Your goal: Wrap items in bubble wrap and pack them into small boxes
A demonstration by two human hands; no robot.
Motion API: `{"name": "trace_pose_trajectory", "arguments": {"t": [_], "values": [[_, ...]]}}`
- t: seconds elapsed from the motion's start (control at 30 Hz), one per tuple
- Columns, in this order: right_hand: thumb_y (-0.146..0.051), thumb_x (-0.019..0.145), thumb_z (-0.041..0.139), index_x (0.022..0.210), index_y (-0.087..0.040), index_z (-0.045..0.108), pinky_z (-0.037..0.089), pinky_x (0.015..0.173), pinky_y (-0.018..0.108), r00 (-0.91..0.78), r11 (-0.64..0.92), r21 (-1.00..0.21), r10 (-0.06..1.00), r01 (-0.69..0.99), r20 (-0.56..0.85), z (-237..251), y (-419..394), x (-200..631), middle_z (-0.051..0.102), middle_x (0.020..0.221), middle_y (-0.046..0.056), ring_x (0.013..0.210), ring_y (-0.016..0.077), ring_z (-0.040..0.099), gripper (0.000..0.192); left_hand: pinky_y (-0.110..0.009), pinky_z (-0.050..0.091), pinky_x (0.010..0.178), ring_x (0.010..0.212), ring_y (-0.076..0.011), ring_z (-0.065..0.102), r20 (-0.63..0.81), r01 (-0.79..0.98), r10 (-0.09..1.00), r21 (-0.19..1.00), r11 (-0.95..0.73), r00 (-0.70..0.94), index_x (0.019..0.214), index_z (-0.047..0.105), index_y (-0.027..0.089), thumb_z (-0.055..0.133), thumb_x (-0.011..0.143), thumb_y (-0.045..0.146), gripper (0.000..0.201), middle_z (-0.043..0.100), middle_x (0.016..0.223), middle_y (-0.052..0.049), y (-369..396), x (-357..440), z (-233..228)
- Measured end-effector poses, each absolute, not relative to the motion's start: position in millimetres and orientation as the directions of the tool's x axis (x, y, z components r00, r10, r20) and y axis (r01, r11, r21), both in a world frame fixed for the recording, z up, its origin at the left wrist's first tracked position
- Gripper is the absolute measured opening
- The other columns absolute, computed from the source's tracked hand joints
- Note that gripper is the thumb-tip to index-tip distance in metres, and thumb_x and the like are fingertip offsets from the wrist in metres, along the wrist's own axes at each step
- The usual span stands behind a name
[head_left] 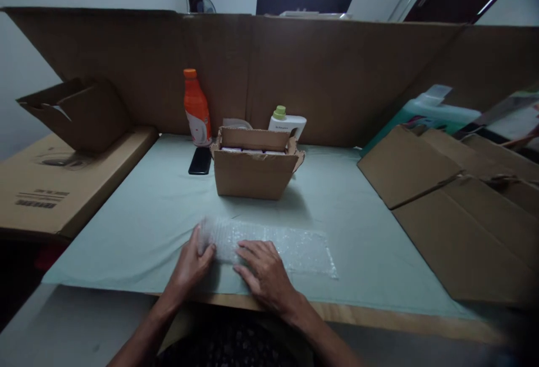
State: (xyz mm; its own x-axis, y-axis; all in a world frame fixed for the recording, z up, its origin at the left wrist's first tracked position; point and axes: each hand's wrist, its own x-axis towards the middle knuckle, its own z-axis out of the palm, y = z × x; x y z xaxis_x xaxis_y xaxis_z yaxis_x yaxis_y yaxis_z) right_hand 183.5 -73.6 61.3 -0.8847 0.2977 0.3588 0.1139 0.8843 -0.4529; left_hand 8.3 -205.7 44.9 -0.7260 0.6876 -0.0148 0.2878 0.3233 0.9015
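Observation:
A strip of clear bubble wrap (303, 250) lies along the front of the cloth-covered table. My left hand (194, 260) grips its left end, with the thumb on the near side, and that end is raised and a little blurred. Over the middle of the strip rests my right hand (263, 271), its fingers stretched out and spread on the plastic. Just beyond the wrap stands an open cardboard box (252, 176) with several pale items inside, only their tops showing.
Behind the box stand an orange bottle (197, 111) and a white bottle with a green cap (288, 123). A black phone (200, 161) lies left of it. Cardboard boxes (467, 232) flank the right side, another carton (84, 114) the left. A cardboard wall (337, 75) closes the back.

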Motion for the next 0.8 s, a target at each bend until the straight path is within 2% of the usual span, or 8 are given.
{"name": "trace_pose_trajectory", "arguments": {"t": [0.13, 0.2, 0.27, 0.37, 0.47, 0.63, 0.73, 0.8], "values": [[-0.021, 0.096, 0.056, 0.114, -0.022, 0.07, 0.049, 0.091, 0.047, -0.858, 0.875, -0.424, 0.39, 0.233, 0.333, 63, -53, 193, 0.071, 0.122, 0.011, 0.111, 0.0281, 0.064, 0.023, -0.049, 0.052, 0.092, 0.106, -0.0325, 0.064, 0.132, 0.53, 0.628, 0.683, 0.503, -0.767, 0.151, 0.036, 0.013, 0.062, 0.081, 0.044, 0.08, 0.067, 0.119, -0.016, -230, -18, 48], [-0.017, 0.094, 0.057, 0.117, -0.021, 0.069, 0.049, 0.094, 0.048, -0.872, 0.886, -0.392, 0.38, 0.248, 0.308, 64, -54, 185, 0.069, 0.128, 0.012, 0.115, 0.0294, 0.062, 0.026, -0.052, 0.048, 0.099, 0.116, -0.034, 0.059, 0.341, 0.675, 0.608, 0.556, 0.485, -0.717, 0.152, 0.036, 0.014, 0.06, 0.087, 0.041, 0.074, 0.062, 0.127, -0.018, -234, -18, 53], [-0.015, 0.092, 0.059, 0.117, -0.02, 0.068, 0.05, 0.096, 0.048, -0.901, 0.903, -0.373, 0.33, 0.215, 0.282, 63, -61, 171, 0.066, 0.132, 0.013, 0.118, 0.0294, 0.06, 0.028, -0.051, 0.043, 0.105, 0.125, -0.0331, 0.053, 0.464, 0.805, 0.667, 0.446, 0.392, -0.582, 0.147, 0.044, 0.016, 0.055, 0.091, 0.032, 0.059, 0.058, 0.135, -0.018, -229, -12, 55], [-0.017, 0.091, 0.061, 0.12, -0.022, 0.067, 0.049, 0.099, 0.048, -0.943, 0.927, -0.348, 0.234, 0.142, 0.236, 57, -65, 165, 0.063, 0.138, 0.012, 0.124, 0.0287, 0.057, 0.029, -0.048, 0.049, 0.097, 0.114, -0.0312, 0.058, 0.36, 0.878, 0.825, 0.372, 0.301, -0.436, 0.128, 0.063, 0.02, 0.052, 0.091, 0.022, 0.039, 0.066, 0.123, -0.015, -216, -5, 48], [-0.022, 0.093, 0.059, 0.121, -0.023, 0.068, 0.049, 0.099, 0.049, -0.931, 0.926, -0.322, 0.28, 0.197, 0.233, 48, -40, 204, 0.064, 0.137, 0.011, 0.124, 0.0287, 0.058, 0.03, -0.047, 0.052, 0.09, 0.107, -0.0306, 0.061, 0.253, 0.87, 0.881, 0.408, 0.278, -0.4, 0.116, 0.069, 0.021, 0.053, 0.09, 0.022, 0.031, 0.069, 0.117, -0.012, -215, -11, 36], [-0.033, 0.093, 0.052, 0.101, -0.023, 0.075, 0.051, 0.091, 0.055, -0.724, 0.788, -0.322, 0.612, 0.525, 0.317, 59, 38, 283, 0.074, 0.115, 0.012, 0.109, 0.0331, 0.067, 0.026, -0.047, 0.052, 0.097, 0.114, -0.0284, 0.061, 0.333, 0.808, 0.846, 0.563, 0.176, -0.416, 0.118, 0.068, 0.024, 0.055, 0.09, 0.026, 0.031, 0.067, 0.123, -0.011, -215, -33, 38], [-0.041, 0.09, 0.053, 0.108, -0.021, 0.073, 0.052, 0.091, 0.053, -0.627, 0.695, -0.488, 0.707, 0.529, 0.328, 79, 69, 263, 0.073, 0.119, 0.014, 0.11, 0.0335, 0.067, 0.033, -0.046, 0.053, 0.098, 0.116, -0.0272, 0.061, 0.36, 0.734, 0.783, 0.656, 0.174, -0.507, 0.132, 0.059, 0.023, 0.056, 0.09, 0.029, 0.043, 0.063, 0.129, -0.012, -179, -45, 57], [-0.042, 0.087, 0.055, 0.119, -0.018, 0.068, 0.056, 0.086, 0.048, -0.603, 0.62, -0.628, 0.745, 0.47, 0.284, 88, 84, 223, 0.071, 0.123, 0.016, 0.105, 0.0323, 0.069, 0.042, -0.043, 0.056, 0.09, 0.111, -0.0262, 0.063, 0.342, 0.659, 0.741, 0.731, 0.176, -0.577, 0.143, 0.048, 0.021, 0.059, 0.087, 0.03, 0.058, 0.059, 0.132, -0.013, -141, -53, 71]]}}
